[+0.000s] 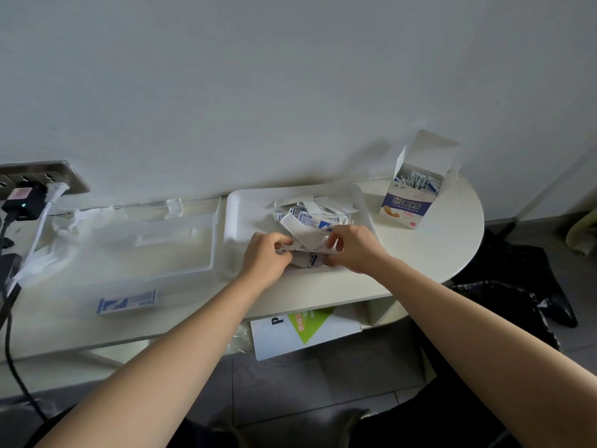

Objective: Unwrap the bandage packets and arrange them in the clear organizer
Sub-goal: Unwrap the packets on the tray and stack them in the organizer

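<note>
Holding: both hands meet at the centre of the frame over the near edge of the white tray [239, 218]; the left hand [265, 255] and the right hand [353, 248] each pinch one end of a bandage packet [307, 251] seen almost edge-on between them
Fingers: thumb and fingertips of each hand are pressed together on the packet's ends; the other fingers curl in; no finger is spread
Packet feel: it looks paper-thin, very light and limp; it should bend and crease at once, and the wrapper seems made to peel apart at an end seam; a grip with the fingertips on the two loose flaps at one end looks best, since a grip across the middle would only crumple it
Pile: a heap of wrappers and packets [311, 218] lies in the tray just behind the hands; the pieces look slippery on each other and easy to scatter
Clear organizer [135, 240]: left of centre, beside the tray, touching or nearly so; I cannot tell which
Box [410, 202]: upper right of the table, flap open, more packets standing inside
Loose packet [127, 302]: lower left, on the table in front of the organizer
Hard to make out: the organizer's walls and dividers nearly vanish against the pale table; whether any bandage lies in it is unclear; the held packet's face is hidden; whether it is already open I cannot tell; the pile's opened and sealed pieces blur together
</note>
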